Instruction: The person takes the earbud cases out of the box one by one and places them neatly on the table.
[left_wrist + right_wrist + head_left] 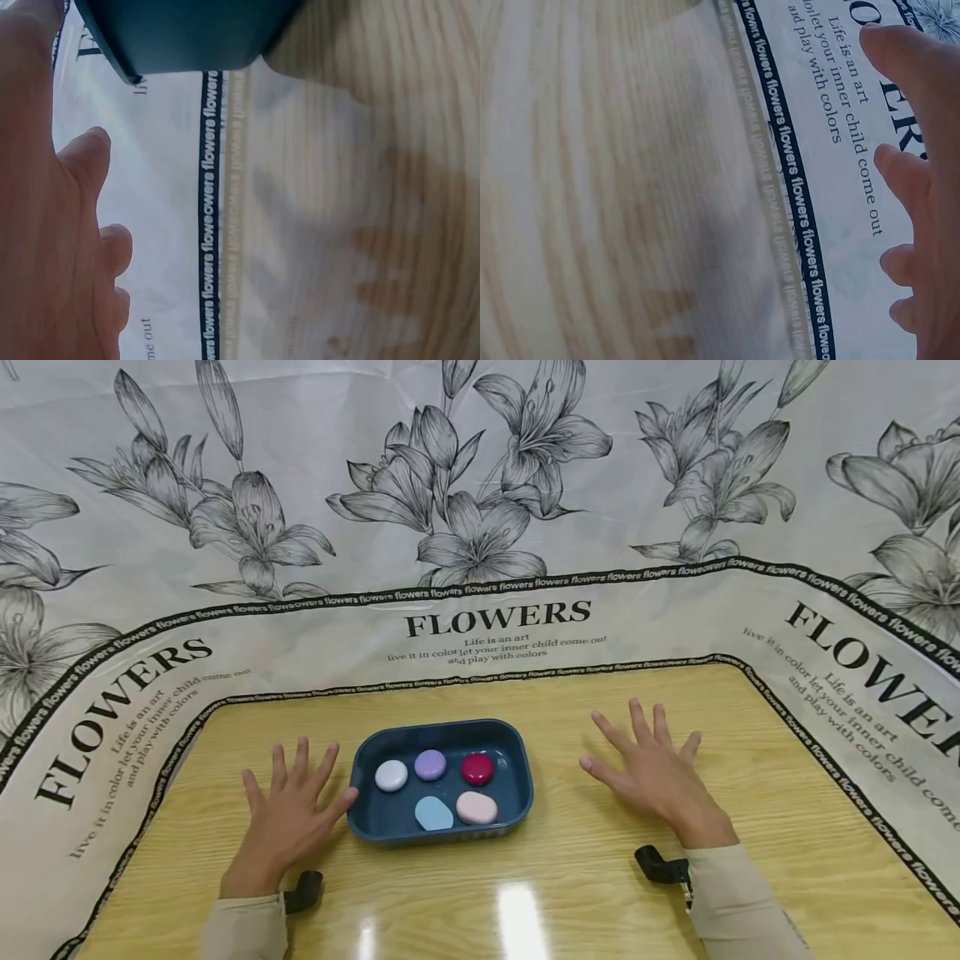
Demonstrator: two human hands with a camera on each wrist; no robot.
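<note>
A dark blue rectangular tray (442, 839) with rounded corners stands on the wooden table. Inside it lie several smooth, rounded pieces: a white one (391, 775), a purple one (430, 765), a red one (477, 768), a light blue one (434, 813) and a pale pink one (476, 808). To the tray's left, my left hand (288, 814) is spread, its thumb tip right at the tray's left rim in the head view. My right hand (660, 777) is spread well to the tray's right, holding nothing. The left wrist view shows the tray's outer side (195, 37) beyond the fingers.
The glossy wood-grain table (570, 877) extends around the tray. A white cloth (487, 635) with printed flowers and lettering borders its back and both sides. Small black devices sit at the left wrist (303, 892) and the right wrist (662, 865).
</note>
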